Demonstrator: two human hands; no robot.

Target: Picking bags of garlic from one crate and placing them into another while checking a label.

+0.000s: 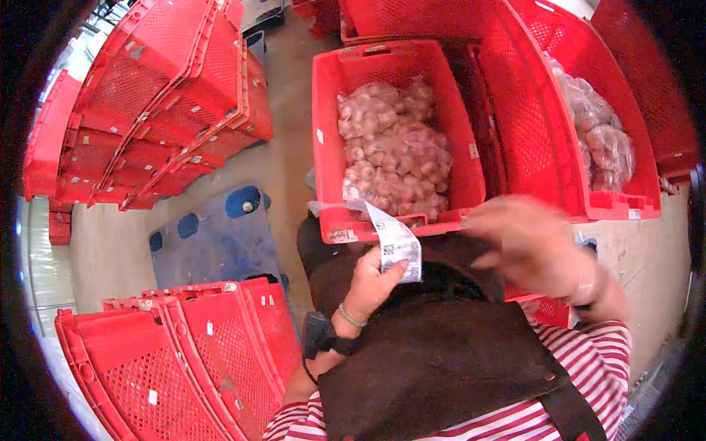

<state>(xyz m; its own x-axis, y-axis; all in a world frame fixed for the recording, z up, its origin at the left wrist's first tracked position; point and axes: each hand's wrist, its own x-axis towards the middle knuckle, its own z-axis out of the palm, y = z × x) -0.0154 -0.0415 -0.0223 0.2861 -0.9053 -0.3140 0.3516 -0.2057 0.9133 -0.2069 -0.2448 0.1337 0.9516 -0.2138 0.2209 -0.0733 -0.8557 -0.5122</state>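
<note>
My left hand point(375, 284) is closed on a strip of printed labels point(398, 248), the thumb on top of it. The strip curves up over the near rim of a red plastic crate point(469, 182). Inside that crate lie clear plastic bags of garlic bulbs point(400, 149). My right hand point(518, 242) is blurred, just right of the crate's near right corner; its fingers point left, and whether it holds anything cannot be told. A dark device is strapped to my left wrist.
Stacked red crates point(165, 105) stand at the upper left, more crates point(182, 353) at the lower left. Between them lies a blue plastic pallet point(215, 242) with a small pale object on it. At the right, another red crate point(623, 204) holds bagged produce point(601, 132).
</note>
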